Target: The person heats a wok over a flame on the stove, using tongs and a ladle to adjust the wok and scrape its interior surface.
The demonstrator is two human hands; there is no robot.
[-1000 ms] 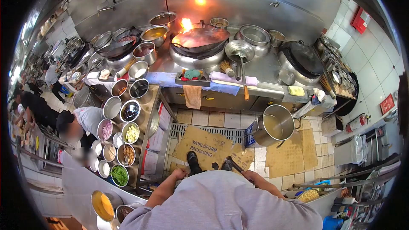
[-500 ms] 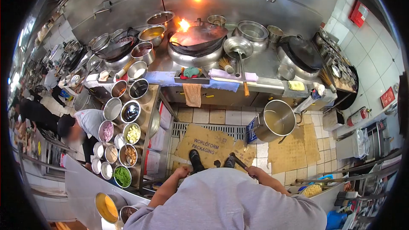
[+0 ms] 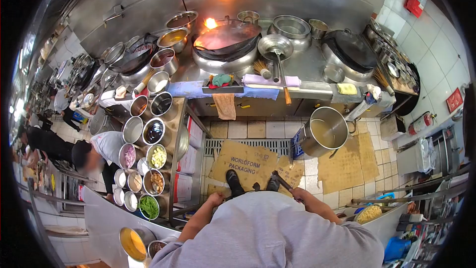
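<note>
Head view: right hand (image 3: 300, 195) clamps a dark tool (image 3: 284, 183), seemingly pointing forward-left; left fingers (image 3: 216, 198) unclear.

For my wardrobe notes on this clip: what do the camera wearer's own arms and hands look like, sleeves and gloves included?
The grey top has short sleeves, leaving both forearms uncovered. The left hand and right hand are gloveless. No watch or bracelet can be made out; rings would be too small to tell.
</note>
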